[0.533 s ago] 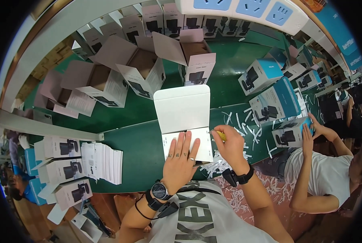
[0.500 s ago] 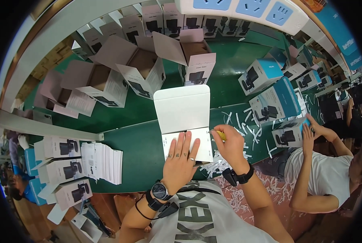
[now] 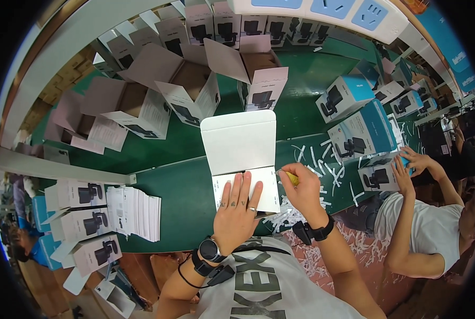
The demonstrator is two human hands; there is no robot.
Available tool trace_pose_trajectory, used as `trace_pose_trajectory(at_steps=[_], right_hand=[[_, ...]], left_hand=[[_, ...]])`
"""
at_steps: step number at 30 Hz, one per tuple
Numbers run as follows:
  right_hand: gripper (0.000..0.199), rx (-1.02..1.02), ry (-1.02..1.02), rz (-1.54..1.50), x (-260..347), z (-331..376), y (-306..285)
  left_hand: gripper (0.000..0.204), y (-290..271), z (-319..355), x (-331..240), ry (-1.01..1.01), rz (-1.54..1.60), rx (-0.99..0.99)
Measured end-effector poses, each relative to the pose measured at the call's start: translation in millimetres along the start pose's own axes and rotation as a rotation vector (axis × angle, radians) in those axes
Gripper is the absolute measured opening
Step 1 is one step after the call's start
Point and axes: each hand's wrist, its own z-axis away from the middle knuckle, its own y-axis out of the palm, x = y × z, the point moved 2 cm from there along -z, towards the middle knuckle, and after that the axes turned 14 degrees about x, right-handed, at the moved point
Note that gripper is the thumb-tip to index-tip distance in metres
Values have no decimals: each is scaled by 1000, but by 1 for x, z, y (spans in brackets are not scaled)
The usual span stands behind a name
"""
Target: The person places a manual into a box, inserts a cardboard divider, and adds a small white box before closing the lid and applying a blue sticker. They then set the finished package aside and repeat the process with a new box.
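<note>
L hand (image 3: pixel 236 215): flat on white card (image 3: pixel 238 143)
R hand (image 3: pixel 304 194): clamped on yellow tool (image 3: pixel 292 179), card's 3 o'clock
Yellow tool: ~same as b4, mid-step imo

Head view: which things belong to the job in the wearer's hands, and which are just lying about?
In the job:
white carton, flap raised, under the flat left hand
small yellow tool in the right hand

Apparently just lying about:
loose paper strips
open boxes beyond the carton
stack of white pieces at left
</note>
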Motion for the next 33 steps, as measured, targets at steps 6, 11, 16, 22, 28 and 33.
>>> trace_pose_trajectory(at_steps=[6, 11, 16, 22, 28, 33], right_hand=[[13, 162, -21, -209, 21, 16, 7], [14, 295, -63, -198, 21, 29, 0], [18, 136, 383, -358, -82, 67, -37], [22, 241, 113, 221, -7, 34, -46], [16, 186, -339, 118, 87, -31, 46], [12, 185, -446, 188, 90, -45, 78]], left_hand=[[106, -1, 2, 5, 0, 2, -8], [102, 2, 8, 9, 19, -4, -25], [82, -5, 9, 11, 49, 9, -15], [63, 14, 17, 5, 53, -124, -91], [54, 25, 20, 7, 93, -175, -90], [50, 27, 26, 13, 119, -155, -135]])
